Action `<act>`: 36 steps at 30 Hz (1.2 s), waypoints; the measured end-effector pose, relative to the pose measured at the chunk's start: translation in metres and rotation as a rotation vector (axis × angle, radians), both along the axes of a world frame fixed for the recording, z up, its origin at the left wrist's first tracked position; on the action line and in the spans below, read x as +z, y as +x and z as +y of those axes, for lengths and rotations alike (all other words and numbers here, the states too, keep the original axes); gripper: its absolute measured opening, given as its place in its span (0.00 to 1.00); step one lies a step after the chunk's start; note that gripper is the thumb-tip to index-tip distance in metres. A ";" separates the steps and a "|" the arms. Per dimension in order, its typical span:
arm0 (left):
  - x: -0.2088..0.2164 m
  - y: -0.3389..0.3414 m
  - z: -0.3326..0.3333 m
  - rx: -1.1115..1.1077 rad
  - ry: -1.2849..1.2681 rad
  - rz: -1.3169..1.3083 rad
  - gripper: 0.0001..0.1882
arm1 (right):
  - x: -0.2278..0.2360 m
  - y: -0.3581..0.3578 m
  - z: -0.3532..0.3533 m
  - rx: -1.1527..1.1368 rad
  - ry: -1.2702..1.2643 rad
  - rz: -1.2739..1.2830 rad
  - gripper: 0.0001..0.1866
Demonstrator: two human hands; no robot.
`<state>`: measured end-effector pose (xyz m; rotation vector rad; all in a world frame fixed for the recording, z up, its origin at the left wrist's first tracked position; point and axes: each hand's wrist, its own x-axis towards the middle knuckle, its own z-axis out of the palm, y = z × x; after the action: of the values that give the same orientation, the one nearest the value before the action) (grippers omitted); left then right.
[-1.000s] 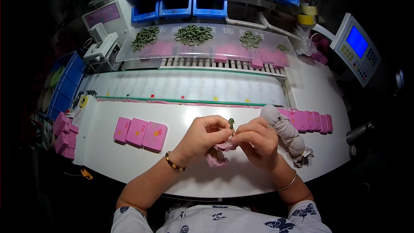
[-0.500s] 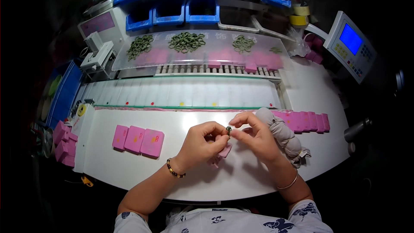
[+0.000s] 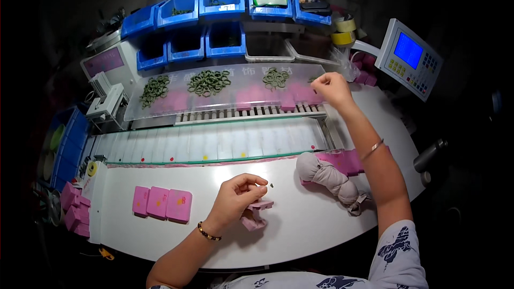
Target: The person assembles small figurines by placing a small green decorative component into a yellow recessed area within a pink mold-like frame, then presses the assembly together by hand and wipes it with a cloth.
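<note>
My left hand (image 3: pixel 235 198) is closed over the front middle of the white table, thumb and forefinger together. Its lower fingers hold a pink rubber mould (image 3: pixel 256 218), whose parts gape apart below the palm. A tiny dark bit (image 3: pixel 271 185) shows just past the fingertips. My right hand (image 3: pixel 334 90) is stretched far forward to the right end of a translucent tray (image 3: pixel 246 104). Its fingers are bent together beside a small cluster of green rings (image 3: pixel 313 80), partly covered by the hand; whatever they pinch is hidden. Larger heaps of green rings (image 3: pixel 209 82) lie farther left on the tray.
Three pink moulds (image 3: pixel 158 202) lie at left. A grey cloth bundle (image 3: pixel 332 179) rests before more pink moulds (image 3: pixel 348 161) at right. Behind the glass-topped strip (image 3: pixel 214 142) stand blue bins (image 3: pixel 225 40). A control panel (image 3: pixel 409 56) with a blue screen leans in from the right.
My right hand has left the left hand's fingertips and reached forward to the tray's right end. My left hand stays over the table with the mould. The view has shifted upward and to the right.
</note>
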<state>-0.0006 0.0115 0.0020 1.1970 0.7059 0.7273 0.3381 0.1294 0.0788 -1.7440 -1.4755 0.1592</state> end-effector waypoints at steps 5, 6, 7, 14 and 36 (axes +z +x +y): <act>-0.003 -0.001 0.003 0.005 -0.087 -0.088 0.09 | -0.019 0.048 0.056 -0.125 0.040 0.082 0.12; -0.003 -0.002 0.003 0.013 -0.084 -0.083 0.09 | -0.022 0.049 0.058 -0.117 0.042 0.087 0.12; -0.003 -0.002 0.003 0.012 -0.112 -0.105 0.10 | -0.025 0.051 0.059 -0.105 0.138 0.173 0.12; 0.016 -0.003 -0.002 0.173 -0.406 -0.218 0.13 | -0.012 -0.013 -0.023 0.194 0.390 0.241 0.10; 0.009 0.021 -0.061 -0.119 -0.571 -0.476 0.32 | -0.044 -0.149 -0.225 0.509 -0.059 0.319 0.16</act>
<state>0.0209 -0.0500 0.0109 0.5095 0.3952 0.6211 0.1890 -0.0955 0.0350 -1.2790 -1.6501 0.7170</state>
